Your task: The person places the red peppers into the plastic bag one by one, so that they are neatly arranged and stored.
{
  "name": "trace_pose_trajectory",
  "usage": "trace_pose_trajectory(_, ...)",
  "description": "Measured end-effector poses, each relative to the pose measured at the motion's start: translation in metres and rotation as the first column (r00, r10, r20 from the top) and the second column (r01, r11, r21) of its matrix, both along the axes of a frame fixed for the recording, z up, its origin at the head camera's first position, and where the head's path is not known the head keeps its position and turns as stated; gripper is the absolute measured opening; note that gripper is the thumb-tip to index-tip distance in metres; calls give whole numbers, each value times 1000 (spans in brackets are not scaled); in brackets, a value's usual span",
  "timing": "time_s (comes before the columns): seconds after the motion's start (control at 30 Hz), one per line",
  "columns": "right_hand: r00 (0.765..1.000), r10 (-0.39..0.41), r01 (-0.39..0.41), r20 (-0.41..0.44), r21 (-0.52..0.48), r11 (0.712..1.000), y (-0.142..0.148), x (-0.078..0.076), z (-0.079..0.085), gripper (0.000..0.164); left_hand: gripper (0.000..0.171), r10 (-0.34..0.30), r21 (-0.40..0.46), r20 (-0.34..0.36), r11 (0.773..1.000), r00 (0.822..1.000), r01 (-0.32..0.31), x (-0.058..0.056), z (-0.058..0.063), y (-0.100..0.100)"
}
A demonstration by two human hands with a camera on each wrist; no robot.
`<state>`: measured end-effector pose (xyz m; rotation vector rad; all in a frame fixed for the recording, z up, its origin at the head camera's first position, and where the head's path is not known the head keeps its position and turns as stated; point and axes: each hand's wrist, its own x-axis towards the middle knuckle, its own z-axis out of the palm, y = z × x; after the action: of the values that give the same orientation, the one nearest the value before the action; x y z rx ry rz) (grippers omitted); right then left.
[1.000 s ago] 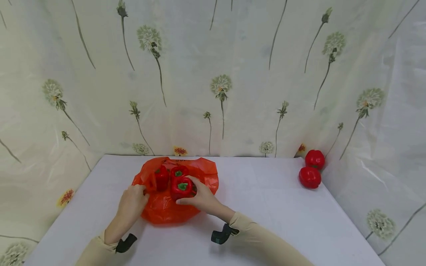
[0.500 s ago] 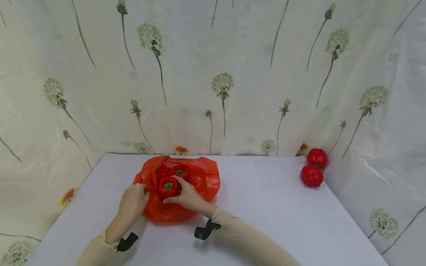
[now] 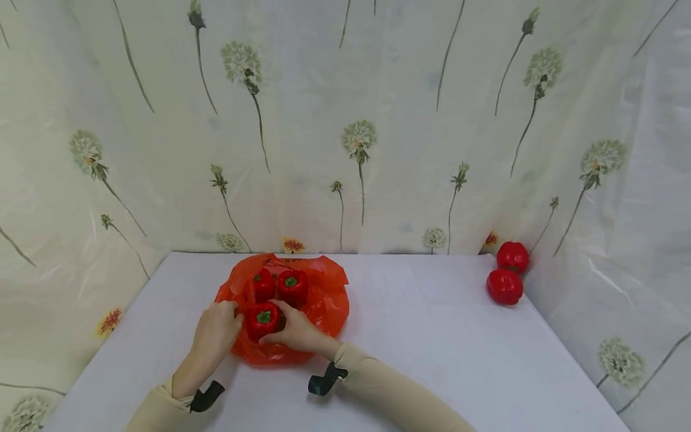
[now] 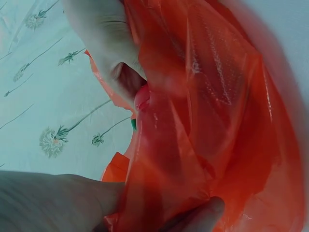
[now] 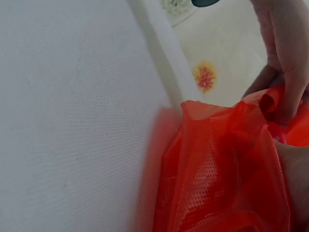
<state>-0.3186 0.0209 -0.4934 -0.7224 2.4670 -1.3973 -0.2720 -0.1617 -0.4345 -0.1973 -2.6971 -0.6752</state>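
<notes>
Now the hands, left (image 3: 216, 333) pinching the crinkled orange bag (image 3: 324, 306), right (image 3: 294, 330) gripping a glossy red pepper (image 3: 263, 319)

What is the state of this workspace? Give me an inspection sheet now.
Surface: white table, cloth-covered.
Job's things: orange bag lying open; three red peppers on it, the nearest pepper between both hands.
Clutter: two spare peppers at the far right corner.
Grips: left hand pinches the bag's edge; right hand holds the nearest pepper.
Cables: nothing seen.
Surroundings: floral curtain behind and at both sides.
</notes>
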Motion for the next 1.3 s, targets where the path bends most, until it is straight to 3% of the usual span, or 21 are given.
trace_pose_trajectory(0.57, 999, -54, 54, -1, 56, 997, 0, 8, 7, 80, 19, -6, 19, 14, 1000, 1000, 6, 1, 0, 2)
trace_pose_trajectory(0.93, 998, -53, 54, 22, -77, 996, 20, 12, 11, 90, 17, -2, 19, 6, 1000, 1000, 2, 1, -1, 2)
trace_pose_trajectory(1.3, 1000, 15, -16, -11, -183, 983, 72, 28, 28, 83, 22, -3, 10, -2, 1000, 1000, 3, 2, -1, 3)
